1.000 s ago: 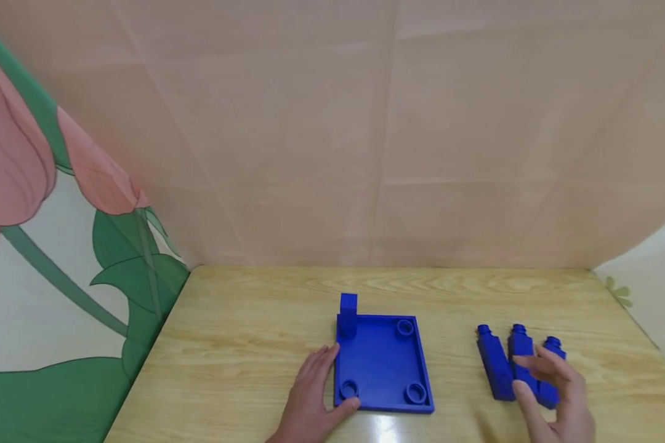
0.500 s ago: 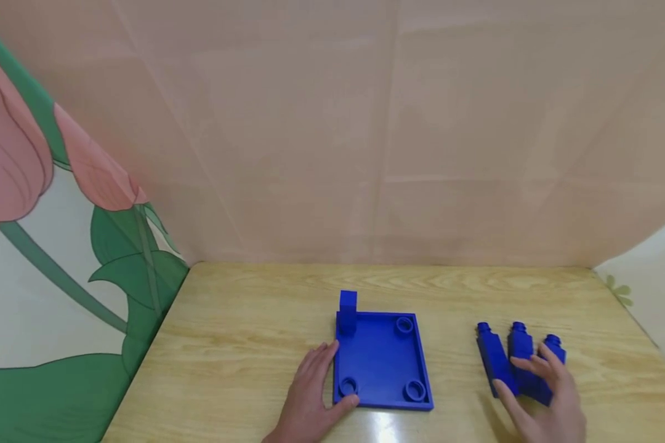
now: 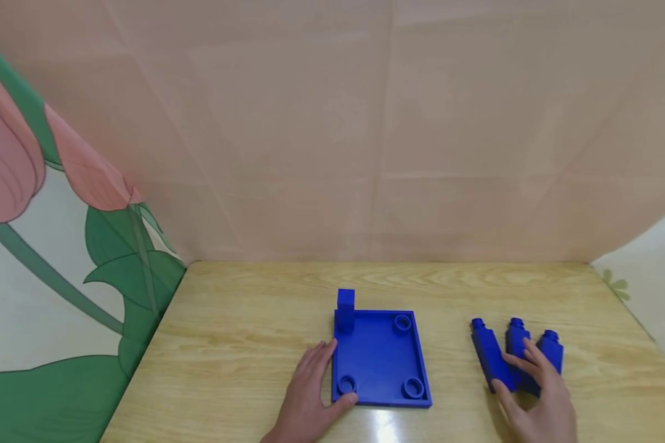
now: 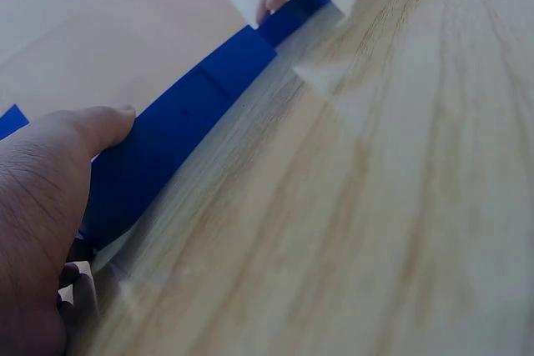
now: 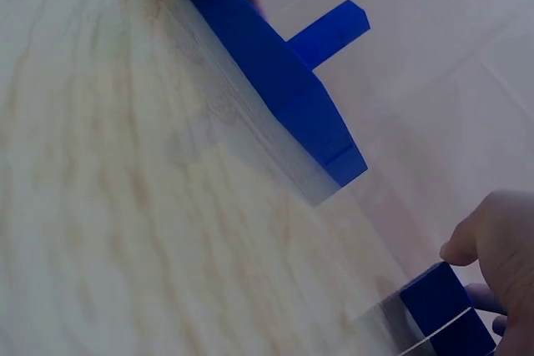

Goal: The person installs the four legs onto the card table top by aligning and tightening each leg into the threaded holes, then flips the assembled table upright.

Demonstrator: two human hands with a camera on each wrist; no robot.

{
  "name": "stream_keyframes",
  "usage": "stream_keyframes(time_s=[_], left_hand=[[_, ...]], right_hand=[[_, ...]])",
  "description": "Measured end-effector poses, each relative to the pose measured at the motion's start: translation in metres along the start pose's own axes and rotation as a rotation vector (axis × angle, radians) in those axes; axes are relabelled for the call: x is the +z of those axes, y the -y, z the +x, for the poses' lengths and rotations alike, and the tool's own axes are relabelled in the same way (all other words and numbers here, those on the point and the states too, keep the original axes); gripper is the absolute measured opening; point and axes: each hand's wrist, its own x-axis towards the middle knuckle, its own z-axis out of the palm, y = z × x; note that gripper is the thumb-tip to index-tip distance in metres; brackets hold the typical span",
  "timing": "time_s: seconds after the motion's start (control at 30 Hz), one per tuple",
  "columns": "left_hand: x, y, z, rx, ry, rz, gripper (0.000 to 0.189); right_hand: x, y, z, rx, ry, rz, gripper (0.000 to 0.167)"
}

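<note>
Wood-grain table (image 3: 244, 320): pinkish cloth (image 3: 288, 123) behind it.
Blue tray (image 3: 379, 363): on it, near-left corner gripped by your left hand (image 3: 306, 397).
Leftmost blue peg (image 3: 489, 351): right of the tray, pinched by your right hand (image 3: 543, 397).

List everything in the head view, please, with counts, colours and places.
Wood-grain table: 1, light brown, lower part
Square rimmed tray: 1, blue, on the table
Upright square post: 1, blue, tray's far left corner
Round ring sockets: 3, blue, tray's other corners
Round-necked square blocks: 3, blue, right of the tray
Plain sheet: 1, pinkish beige, behind the table
Tulip-print fabric: 1, pink, green and white, left
Flower-print cloth: 1, white and green, far right
Left hand: 1, at the tray's left side
Right hand: 1, over the blocks
</note>
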Motion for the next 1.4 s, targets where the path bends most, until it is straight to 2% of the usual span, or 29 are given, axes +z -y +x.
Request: stream_keyframes(time_s=[0.2, 0.33, 0.43, 0.57, 0.7, 0.83, 0.97, 1.17, 1.27, 1.4], left_hand=[[-0.0007, -0.0014, 0.0013, -0.025, 0.016, -0.016, 0.093], [-0.0008, -0.0019, 0.0014, -0.024, 0.016, -0.014, 0.093], [-0.0002, -0.0014, 0.0014, -0.015, 0.005, -0.006, 0.093], [0.0, -0.0008, 0.0017, -0.003, -0.012, 0.002, 0.092], [0.0003, 0.0001, 0.0015, 0.004, -0.023, 0.006, 0.092], [0.0007, 0.0003, 0.0008, -0.001, -0.017, -0.002, 0.093], [0.0014, 0.0002, 0.0006, 0.0, -0.018, -0.002, 0.093], [0.0002, -0.0005, 0.0008, -0.037, 0.016, -0.033, 0.094], [-0.0015, -0.0015, 0.0009, -0.065, 0.045, -0.052, 0.094], [-0.0019, -0.0016, 0.0011, -0.065, 0.051, -0.053, 0.094]], right_hand=[[-0.0001, -0.0035, 0.0015, -0.084, 0.043, 0.04, 0.115], [0.0008, -0.0013, 0.001, -0.096, 0.061, 0.019, 0.115], [0.0017, 0.002, -0.0001, -0.073, 0.056, -0.006, 0.113], [0.0035, 0.0054, -0.001, -0.001, 0.029, -0.06, 0.11], [0.0049, 0.0052, -0.0005, 0.05, 0.057, -0.104, 0.114], [0.0044, 0.002, -0.0007, 0.051, 0.114, -0.137, 0.116], [0.0042, -0.0012, -0.0017, 0.036, 0.13, -0.188, 0.108], [0.0048, -0.0016, -0.0026, 0.034, 0.073, -0.177, 0.095], [0.0042, -0.0004, -0.0002, 0.018, 0.016, -0.14, 0.091], [0.0018, 0.0045, 0.0024, 0.007, -0.051, -0.075, 0.086]])
